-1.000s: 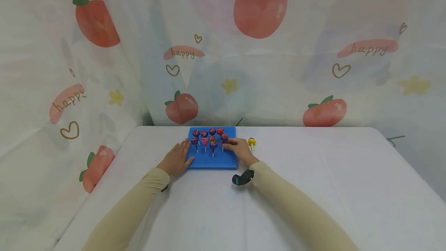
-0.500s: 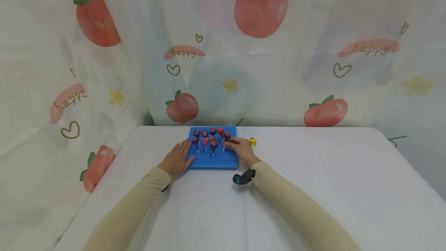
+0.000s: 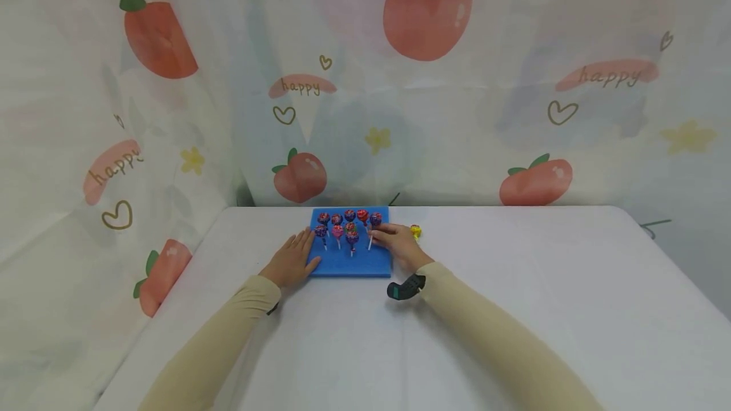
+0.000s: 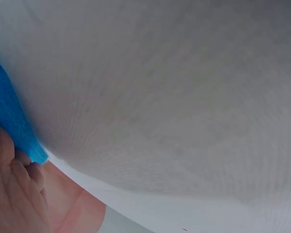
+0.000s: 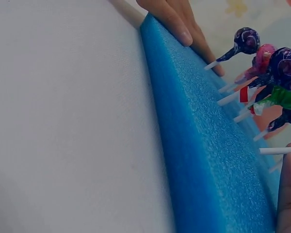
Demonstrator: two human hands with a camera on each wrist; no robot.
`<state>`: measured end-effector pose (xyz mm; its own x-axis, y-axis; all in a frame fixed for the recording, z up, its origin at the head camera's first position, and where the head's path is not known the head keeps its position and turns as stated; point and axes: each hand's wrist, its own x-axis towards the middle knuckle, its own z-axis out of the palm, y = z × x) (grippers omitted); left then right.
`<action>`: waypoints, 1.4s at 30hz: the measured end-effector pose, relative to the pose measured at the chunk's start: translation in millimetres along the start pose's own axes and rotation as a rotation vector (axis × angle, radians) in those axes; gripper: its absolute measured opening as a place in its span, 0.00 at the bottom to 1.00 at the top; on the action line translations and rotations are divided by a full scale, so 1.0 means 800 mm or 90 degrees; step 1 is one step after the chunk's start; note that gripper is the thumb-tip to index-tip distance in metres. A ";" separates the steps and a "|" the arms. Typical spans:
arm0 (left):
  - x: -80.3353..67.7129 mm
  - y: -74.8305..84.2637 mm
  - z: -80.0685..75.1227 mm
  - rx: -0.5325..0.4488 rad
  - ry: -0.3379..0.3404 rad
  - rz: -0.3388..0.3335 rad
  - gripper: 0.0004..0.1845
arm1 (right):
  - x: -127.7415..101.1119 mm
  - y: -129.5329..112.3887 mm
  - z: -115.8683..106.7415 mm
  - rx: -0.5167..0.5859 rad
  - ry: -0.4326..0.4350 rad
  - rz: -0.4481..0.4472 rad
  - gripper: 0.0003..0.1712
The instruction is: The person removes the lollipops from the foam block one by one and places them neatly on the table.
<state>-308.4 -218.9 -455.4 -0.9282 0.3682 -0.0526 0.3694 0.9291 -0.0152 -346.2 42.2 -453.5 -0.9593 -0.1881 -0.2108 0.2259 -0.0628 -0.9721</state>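
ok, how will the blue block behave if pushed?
Blue block is probably light: its grainy surface looks like foam. Likely fairly stiff, given the thick, straight edge. Unlikely to tip, as it lies broad and flat on the white table.

Lollipops (image 3: 351,238) in foam board (image 3: 356,264), another lollipop (image 3: 415,230) right of it (on table (image 3: 502,259)), curtain (image 3: 445,113) behind

White table (image 3: 548,297) across the frame's lower half, pale backdrop (image 3: 451,138) with red peach prints (image 3: 427,14) above.

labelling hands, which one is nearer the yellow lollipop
Right. The right hand is just beside the yellow lollipop; the left hand is farther off, at the left edge of the blue block.
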 end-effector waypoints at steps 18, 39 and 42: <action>0.003 0.000 0.003 -0.002 0.008 0.003 0.37 | -0.016 -0.023 -0.028 -0.133 -0.010 -0.072 0.20; 0.003 -0.003 0.008 -0.021 0.023 0.011 0.37 | -0.026 -0.045 -0.077 -0.178 0.018 -0.074 0.22; 0.002 -0.003 0.007 -0.022 0.021 0.008 0.36 | -0.027 -0.045 -0.084 -0.192 0.025 -0.071 0.22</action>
<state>-310.9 -220.8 -461.3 -0.9248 0.3801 -0.0195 0.3797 0.9249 0.0196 -345.1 114.4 -420.9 -0.9824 -0.1586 -0.0988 0.0637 0.2133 -0.9749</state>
